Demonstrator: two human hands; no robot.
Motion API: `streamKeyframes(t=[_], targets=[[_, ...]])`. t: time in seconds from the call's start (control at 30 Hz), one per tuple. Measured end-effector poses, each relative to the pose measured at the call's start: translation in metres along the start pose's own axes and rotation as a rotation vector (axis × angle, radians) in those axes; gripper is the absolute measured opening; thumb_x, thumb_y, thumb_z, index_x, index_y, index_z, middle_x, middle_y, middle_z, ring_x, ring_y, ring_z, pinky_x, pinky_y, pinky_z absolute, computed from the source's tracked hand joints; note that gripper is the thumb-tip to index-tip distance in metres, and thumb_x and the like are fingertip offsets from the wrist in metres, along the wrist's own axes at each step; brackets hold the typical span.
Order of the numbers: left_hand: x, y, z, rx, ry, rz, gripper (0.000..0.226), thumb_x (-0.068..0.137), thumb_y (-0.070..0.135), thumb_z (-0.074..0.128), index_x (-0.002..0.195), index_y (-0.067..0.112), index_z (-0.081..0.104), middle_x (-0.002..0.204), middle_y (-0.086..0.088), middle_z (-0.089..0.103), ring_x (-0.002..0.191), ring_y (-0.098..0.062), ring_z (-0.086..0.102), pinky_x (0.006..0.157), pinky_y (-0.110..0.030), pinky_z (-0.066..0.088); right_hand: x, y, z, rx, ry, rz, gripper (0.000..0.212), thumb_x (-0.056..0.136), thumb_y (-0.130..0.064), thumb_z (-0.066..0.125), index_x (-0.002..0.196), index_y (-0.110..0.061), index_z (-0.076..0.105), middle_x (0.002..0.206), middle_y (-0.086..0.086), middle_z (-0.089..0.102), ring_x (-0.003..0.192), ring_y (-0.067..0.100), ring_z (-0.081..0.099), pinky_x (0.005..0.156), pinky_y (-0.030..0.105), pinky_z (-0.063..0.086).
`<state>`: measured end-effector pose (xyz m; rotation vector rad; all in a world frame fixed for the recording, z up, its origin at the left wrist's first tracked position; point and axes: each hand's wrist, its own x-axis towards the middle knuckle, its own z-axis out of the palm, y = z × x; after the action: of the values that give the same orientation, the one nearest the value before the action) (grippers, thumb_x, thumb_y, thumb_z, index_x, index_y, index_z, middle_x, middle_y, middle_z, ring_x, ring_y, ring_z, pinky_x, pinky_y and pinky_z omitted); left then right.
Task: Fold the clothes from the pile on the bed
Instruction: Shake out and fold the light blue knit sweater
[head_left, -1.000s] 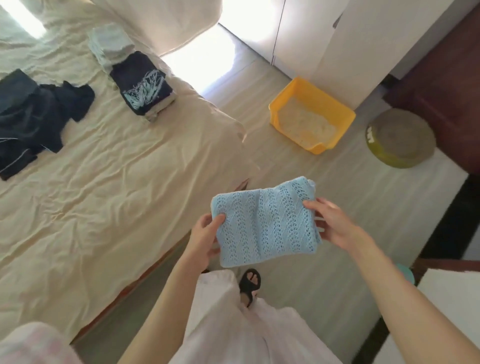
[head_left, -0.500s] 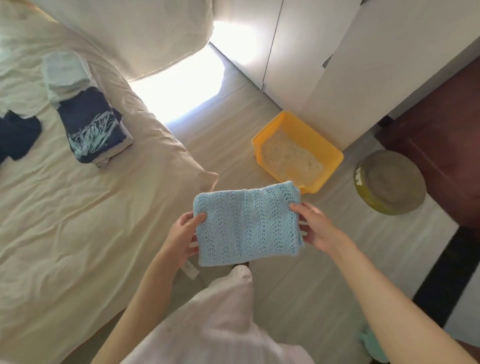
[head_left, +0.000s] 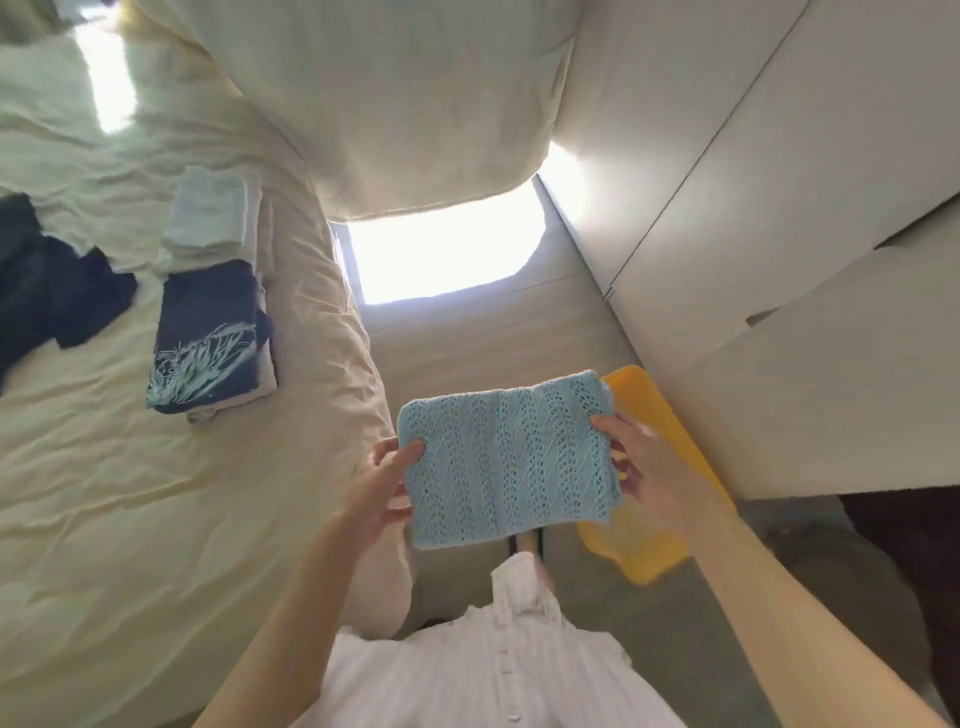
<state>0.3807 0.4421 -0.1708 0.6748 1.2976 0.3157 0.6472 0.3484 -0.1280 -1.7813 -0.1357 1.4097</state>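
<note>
**Folded knit carried toward the stack**

The light-blue knit (head_left: 506, 460) is a finished, flat rectangle held in the air between both hands, out over the floor beside the bed (head_left: 156, 493) rather than on it. The left hand (head_left: 376, 491) pinches its left edge, thumb on top and fingers (head_left: 387, 452) curled underneath; the right hand (head_left: 654, 475) grips the right edge the same way. Both sets of fingers are clamped on the fabric.

Since a second ago the view has swung from the floor and yellow tub (head_left: 654, 540) back toward the bed, and the folded pieces have come nearer the middle of the frame. The knit itself has kept its shape and its grip. I read that as folding done for this piece — what remains is to set it down, most likely with the folded stack.

That stack lies near the bed's edge: a navy folded shirt with a pale print (head_left: 208, 338) on a light piece, and just beyond it a pale folded garment (head_left: 210, 218). Well to the left a loose dark heap (head_left: 47, 280) is still unfolded, so the task is partly through.

The sheet is cream and wrinkled — soft ground. A white wardrobe (head_left: 779, 234) stands to the right, with a bright patch of sunlight (head_left: 441, 249) on the floor.
</note>
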Motion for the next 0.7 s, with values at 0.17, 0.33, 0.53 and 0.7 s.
streamKeyframes(t=[0.17,0.33,0.53,0.7], targets=[[0.041,0.044,0.032,-0.191,0.155,0.015,0.029,0.089,0.028,0.060,0.116,0.019,0.052,0.098,-0.004,0.065,0.082,-0.021,0.066,0.062,-0.036,0.054,0.088,-0.096,0.009,-0.183,-0.153,0.029,0.026,0.090,-0.023,0.060,0.114,-0.015,0.057,0.100,0.006,0.062,0.084,0.023,0.061,0.059,0.032,0.054],[0.062,0.093,0.046,-0.304,0.312,0.063,0.038,0.088,0.034,0.061,0.121,0.020,0.048,0.111,-0.007,0.062,0.096,-0.026,0.064,0.079,-0.043,0.054,0.153,-0.184,0.047,-0.322,-0.290,0.050,0.018,0.091,-0.020,0.059,0.108,-0.014,0.058,0.094,0.006,0.062,0.077,0.022,0.062,0.051,0.030,0.055],[0.073,0.108,0.008,-0.560,0.504,0.069,0.023,0.090,0.033,0.059,0.109,0.024,0.051,0.112,-0.006,0.062,0.098,-0.026,0.063,0.076,-0.042,0.053,0.206,-0.234,0.157,-0.558,-0.568,0.074,0.028,0.093,-0.022,0.056,0.118,-0.011,0.057,0.110,0.008,0.060,0.095,0.027,0.061,0.066,0.034,0.054],[0.089,0.118,-0.049,-0.762,0.650,0.038,0.018,0.090,0.032,0.060,0.106,0.030,0.054,0.108,-0.002,0.063,0.092,-0.023,0.063,0.068,-0.036,0.052,0.228,-0.244,0.269,-0.720,-0.706,0.090,0.020,0.093,-0.023,0.055,0.110,-0.014,0.060,0.104,0.003,0.062,0.089,0.022,0.061,0.068,0.033,0.052]])
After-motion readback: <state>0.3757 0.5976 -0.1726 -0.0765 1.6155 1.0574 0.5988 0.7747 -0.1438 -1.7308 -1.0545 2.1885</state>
